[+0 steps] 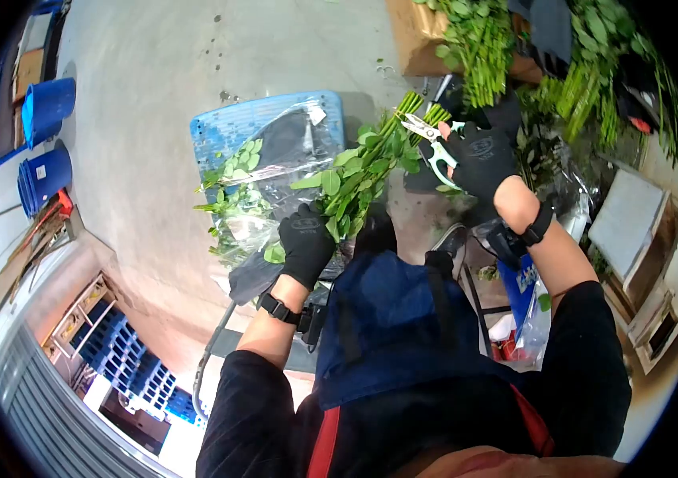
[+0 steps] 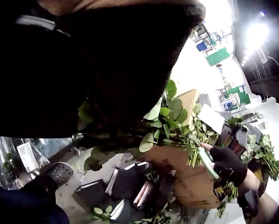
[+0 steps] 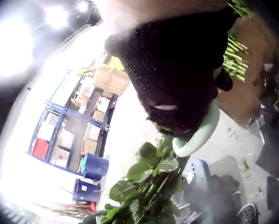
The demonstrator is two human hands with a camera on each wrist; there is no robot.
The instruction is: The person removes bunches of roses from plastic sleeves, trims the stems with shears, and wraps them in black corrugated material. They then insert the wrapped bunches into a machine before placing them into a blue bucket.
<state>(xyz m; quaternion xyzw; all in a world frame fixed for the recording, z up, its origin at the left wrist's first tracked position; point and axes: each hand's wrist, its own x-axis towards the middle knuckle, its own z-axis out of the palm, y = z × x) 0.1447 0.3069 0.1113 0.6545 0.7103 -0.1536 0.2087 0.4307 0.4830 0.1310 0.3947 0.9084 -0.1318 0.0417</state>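
My left hand [image 1: 305, 243], in a black glove, grips a bunch of leafy green stems [image 1: 355, 179] near its leafy end. The cut ends of the bunch point up and to the right, away from my body. In my gloved right hand [image 1: 482, 159] I hold shears [image 1: 433, 142] with pale green handles. The metal blades lie right beside the stem ends. Seen from the right wrist, a handle loop [image 3: 202, 133] curves round below the dark glove [image 3: 177, 70], with leaves [image 3: 144, 179] beneath. In the left wrist view the left glove [image 2: 125, 70] is dark and its fingers are hidden.
A blue platform [image 1: 267, 103] in front bears clear plastic wrap [image 1: 275, 171] around more leafy stems. Further stem bundles [image 1: 486, 72] lie by a cardboard box [image 1: 419, 36] at the upper right. Blue buckets [image 1: 48, 111] stand far left. A clog-style shoe [image 1: 452, 239] shows below.
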